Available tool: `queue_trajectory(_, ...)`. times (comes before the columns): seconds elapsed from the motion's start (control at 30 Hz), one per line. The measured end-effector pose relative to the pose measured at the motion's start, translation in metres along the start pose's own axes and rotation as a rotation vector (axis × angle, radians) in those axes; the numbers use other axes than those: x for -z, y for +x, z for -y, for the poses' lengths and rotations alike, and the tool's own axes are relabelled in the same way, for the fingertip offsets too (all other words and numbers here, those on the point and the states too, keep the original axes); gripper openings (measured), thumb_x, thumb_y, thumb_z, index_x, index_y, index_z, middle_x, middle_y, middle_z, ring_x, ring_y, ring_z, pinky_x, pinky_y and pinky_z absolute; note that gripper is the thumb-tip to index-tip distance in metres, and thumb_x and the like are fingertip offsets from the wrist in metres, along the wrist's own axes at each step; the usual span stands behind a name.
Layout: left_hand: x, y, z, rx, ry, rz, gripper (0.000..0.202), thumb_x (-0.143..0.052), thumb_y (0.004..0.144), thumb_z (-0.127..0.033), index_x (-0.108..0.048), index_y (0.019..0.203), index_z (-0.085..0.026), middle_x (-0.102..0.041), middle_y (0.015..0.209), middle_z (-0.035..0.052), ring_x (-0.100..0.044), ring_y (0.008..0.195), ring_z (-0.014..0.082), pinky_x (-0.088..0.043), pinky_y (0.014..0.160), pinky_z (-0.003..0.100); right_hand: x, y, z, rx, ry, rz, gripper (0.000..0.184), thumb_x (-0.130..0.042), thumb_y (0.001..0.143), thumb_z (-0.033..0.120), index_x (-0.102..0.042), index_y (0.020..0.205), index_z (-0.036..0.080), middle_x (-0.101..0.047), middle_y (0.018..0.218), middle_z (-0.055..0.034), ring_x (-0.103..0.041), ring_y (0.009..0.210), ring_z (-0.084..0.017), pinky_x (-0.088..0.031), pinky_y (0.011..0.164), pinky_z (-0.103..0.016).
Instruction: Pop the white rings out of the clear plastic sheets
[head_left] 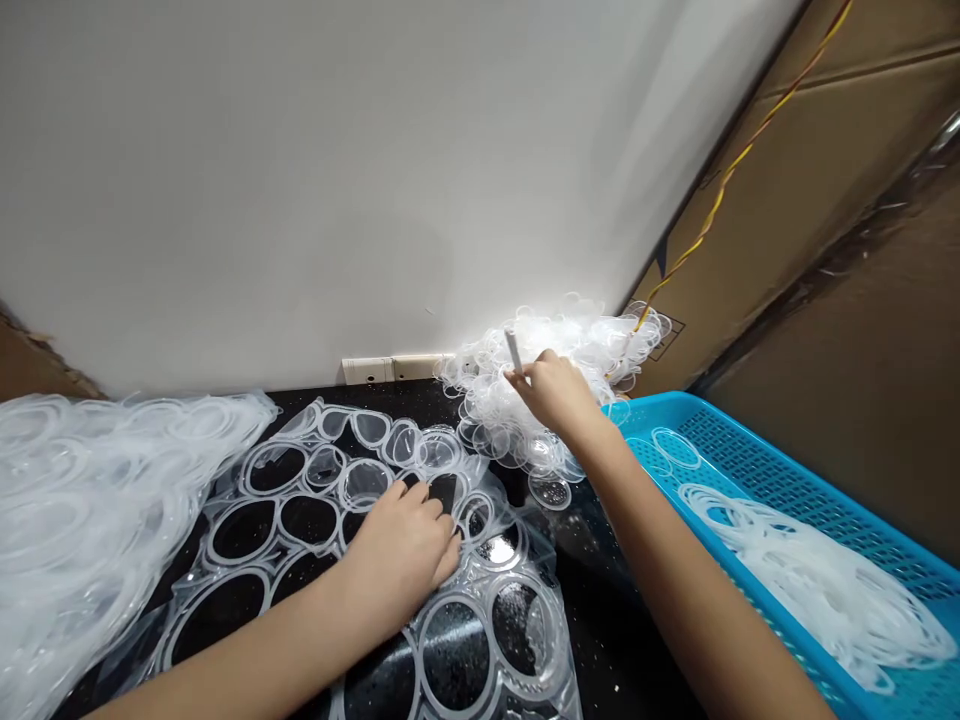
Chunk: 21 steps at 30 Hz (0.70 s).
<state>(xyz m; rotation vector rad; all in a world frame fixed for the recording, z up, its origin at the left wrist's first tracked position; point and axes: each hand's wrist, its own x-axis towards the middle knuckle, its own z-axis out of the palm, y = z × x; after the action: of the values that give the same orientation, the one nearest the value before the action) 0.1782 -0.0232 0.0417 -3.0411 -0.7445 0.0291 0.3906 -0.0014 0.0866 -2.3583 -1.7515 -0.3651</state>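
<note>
My left hand [401,545] lies palm down on a transparent plastic sheet [300,520] punched with rows of round and oval holes, its fingers curled near one hole. My right hand [551,390] pinches a slim grey stick [514,350], possibly a pen, upright at the near side of a heap of thin transparent plastic rings [577,345]. The stick's lower end is hidden in my fingers. A long pile of similar transparent plastic pieces [97,500] lies to the left of the sheet, beyond reach of either hand.
A blue perforated tray [675,405] at the right holds a loose mass of transparent rings [810,590]. All this rests on a speckled black counter [600,620] against a white wall [300,180] with a wall socket plate [390,368]. Cardboard [840,130] and a yellow cable [720,200] run along the right.
</note>
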Motion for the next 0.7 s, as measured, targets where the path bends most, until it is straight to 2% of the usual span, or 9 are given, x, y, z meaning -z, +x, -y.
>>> queue_trajectory(0.07,0.006,0.003,0.016,0.050,-0.112,-0.035,0.031,-0.037,0.087,-0.030,-0.063,0.076,-0.018,-0.066,0.078,0.0038,-0.057,0.080,0.0216,-0.041,0.070,0.036,0.001,-0.002,0.004,-0.031,-0.083,0.011,0.033,-0.041,0.089,0.032,-0.068,0.089,0.013,-0.057,0.091,-0.0153,-0.051,0.082,-0.025,-0.033,0.065,-0.033)
queue_trajectory(0.13,0.007,0.010,0.041,0.167,-0.217,-0.105,0.031,-0.035,0.088,-0.032,-0.062,0.090,-0.019,-0.065,0.093,0.0045,-0.056,0.088,0.0211,-0.040,0.076,0.035,0.002,-0.003,0.004,-0.071,-0.125,-0.054,0.033,-0.039,0.089,0.030,-0.067,0.090,0.013,-0.058,0.096,-0.0153,-0.050,0.088,-0.026,-0.031,0.067,-0.033)
queue_trajectory(0.23,-0.004,0.020,0.079,0.316,-0.277,-0.159,0.032,-0.037,0.085,-0.034,-0.056,0.104,-0.018,-0.059,0.106,0.0081,-0.053,0.097,0.0240,-0.039,0.081,0.037,0.005,-0.001,0.000,-0.126,-0.146,-0.150,0.032,-0.037,0.089,0.026,-0.067,0.090,0.012,-0.058,0.101,-0.0145,-0.047,0.092,-0.026,-0.029,0.068,-0.033)
queue_trajectory(0.33,-0.019,0.028,0.102,0.376,-0.322,-0.141,0.036,-0.043,0.081,-0.042,-0.055,0.103,-0.017,-0.058,0.105,0.0107,-0.052,0.099,0.0272,-0.040,0.080,0.038,0.008,0.001,-0.007,-0.166,-0.172,-0.142,0.032,-0.038,0.088,0.024,-0.067,0.091,0.010,-0.058,0.099,-0.0160,-0.047,0.092,-0.027,-0.028,0.069,-0.034)
queue_trajectory(0.43,-0.026,0.035,0.108,0.390,-0.383,-0.122,0.029,-0.049,0.075,-0.042,-0.056,0.089,-0.018,-0.060,0.094,0.0092,-0.054,0.092,0.0266,-0.040,0.075,0.035,0.013,0.004,-0.019,-0.237,-0.156,-0.095,0.033,-0.038,0.088,0.026,-0.067,0.093,0.010,-0.057,0.098,-0.0176,-0.048,0.092,-0.029,-0.030,0.069,-0.035)
queue_trajectory(0.53,-0.024,0.041,0.107,0.385,-0.460,-0.101,0.019,-0.050,0.072,-0.036,-0.053,0.081,-0.019,-0.061,0.081,0.0040,-0.057,0.077,0.0212,-0.041,0.066,0.030,0.019,0.008,-0.035,-0.329,-0.104,-0.108,0.037,-0.035,0.088,0.030,-0.067,0.096,0.011,-0.055,0.102,-0.0182,-0.048,0.095,-0.029,-0.032,0.069,-0.035)
queue_trajectory(0.63,-0.015,0.043,0.108,0.389,-0.547,-0.080,0.021,-0.048,0.071,-0.031,-0.052,0.088,-0.020,-0.061,0.073,0.0000,-0.058,0.068,0.0170,-0.041,0.062,0.027,0.018,0.012,-0.048,-0.385,-0.020,-0.111,0.038,-0.036,0.087,0.029,-0.067,0.095,0.009,-0.057,0.099,-0.0195,-0.050,0.094,-0.030,-0.034,0.072,-0.037)
queue_trajectory(0.7,-0.008,0.042,0.110,0.401,-0.598,-0.069,0.030,-0.049,0.069,-0.030,-0.050,0.097,-0.019,-0.062,0.073,-0.0005,-0.059,0.068,0.0163,-0.042,0.063,0.026,0.013,0.015,-0.053,-0.355,0.092,-0.097,0.036,-0.038,0.084,0.027,-0.068,0.090,0.008,-0.060,0.091,-0.0193,-0.054,0.088,-0.029,-0.036,0.070,-0.037)
